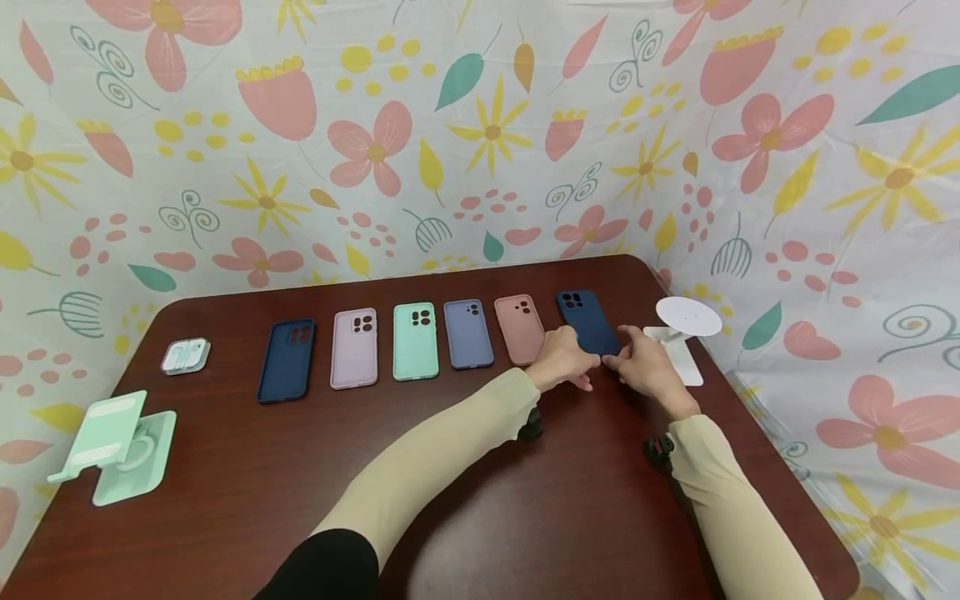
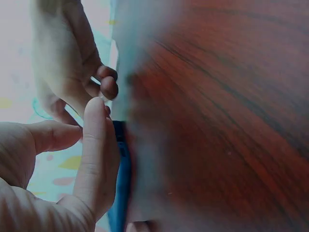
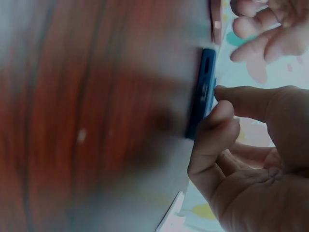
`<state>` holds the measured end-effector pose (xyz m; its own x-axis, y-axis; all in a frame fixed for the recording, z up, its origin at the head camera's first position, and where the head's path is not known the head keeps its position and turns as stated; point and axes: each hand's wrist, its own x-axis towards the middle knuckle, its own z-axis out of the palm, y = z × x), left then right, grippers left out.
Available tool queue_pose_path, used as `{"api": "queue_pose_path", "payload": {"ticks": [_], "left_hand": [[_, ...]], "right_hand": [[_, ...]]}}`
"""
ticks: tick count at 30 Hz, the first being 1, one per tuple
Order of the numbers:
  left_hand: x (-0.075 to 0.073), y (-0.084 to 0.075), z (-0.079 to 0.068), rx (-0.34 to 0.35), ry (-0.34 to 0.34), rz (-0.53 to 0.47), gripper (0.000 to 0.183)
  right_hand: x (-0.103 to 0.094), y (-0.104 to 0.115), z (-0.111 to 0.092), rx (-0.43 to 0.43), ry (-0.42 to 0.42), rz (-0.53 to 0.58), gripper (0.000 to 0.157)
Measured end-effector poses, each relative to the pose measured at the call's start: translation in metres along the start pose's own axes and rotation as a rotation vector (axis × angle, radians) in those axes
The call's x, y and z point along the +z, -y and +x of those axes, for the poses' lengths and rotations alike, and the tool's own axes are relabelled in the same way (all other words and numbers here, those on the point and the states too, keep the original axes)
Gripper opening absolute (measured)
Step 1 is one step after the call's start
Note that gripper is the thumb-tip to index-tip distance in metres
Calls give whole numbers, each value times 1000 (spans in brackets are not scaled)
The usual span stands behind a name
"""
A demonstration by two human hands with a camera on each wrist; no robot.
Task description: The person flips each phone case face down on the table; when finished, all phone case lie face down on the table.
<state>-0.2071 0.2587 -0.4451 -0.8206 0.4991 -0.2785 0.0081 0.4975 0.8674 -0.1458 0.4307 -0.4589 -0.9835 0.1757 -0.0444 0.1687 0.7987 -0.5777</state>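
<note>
A dark blue phone case (image 1: pixel 587 321) lies flat at the right end of a row of cases, its camera cutouts toward the wall. My right hand (image 1: pixel 647 364) is at its near right corner; in the right wrist view thumb and a bent finger pinch the edge of the case (image 3: pixel 202 96). My left hand (image 1: pixel 564 360) is by the near left corner, over the lower end of a pink phone case (image 1: pixel 519 323). In the right wrist view the left hand's fingers (image 3: pixel 251 46) are loosely bent, apart from the blue case.
Leftward stand a blue-grey case (image 1: pixel 468 335), a mint case (image 1: pixel 416 342), a lilac case (image 1: pixel 354 350) and another navy case (image 1: pixel 287 362). A white stand (image 1: pixel 688 317) is right of my right hand. A green stand (image 1: pixel 127 450) and boxed earphones (image 1: pixel 186 356) lie at left.
</note>
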Motion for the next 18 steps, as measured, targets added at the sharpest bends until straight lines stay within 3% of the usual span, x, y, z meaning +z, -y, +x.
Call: {"api": "queue_pose_path", "payload": {"ticks": [2, 5, 17, 18], "left_hand": [[-6, -4, -15, 32, 14, -33, 48], [-11, -4, -22, 51, 23, -42, 64], [-38, 11, -39, 74, 10, 45, 71], [-42, 12, -40, 76, 12, 64, 63]], "right_hand": [[2, 4, -2, -16, -30, -8, 71], [5, 12, -4, -29, -49, 0, 70], [24, 43, -6, -123, -3, 29, 62], [26, 44, -5, -132, 3, 30, 62]]}}
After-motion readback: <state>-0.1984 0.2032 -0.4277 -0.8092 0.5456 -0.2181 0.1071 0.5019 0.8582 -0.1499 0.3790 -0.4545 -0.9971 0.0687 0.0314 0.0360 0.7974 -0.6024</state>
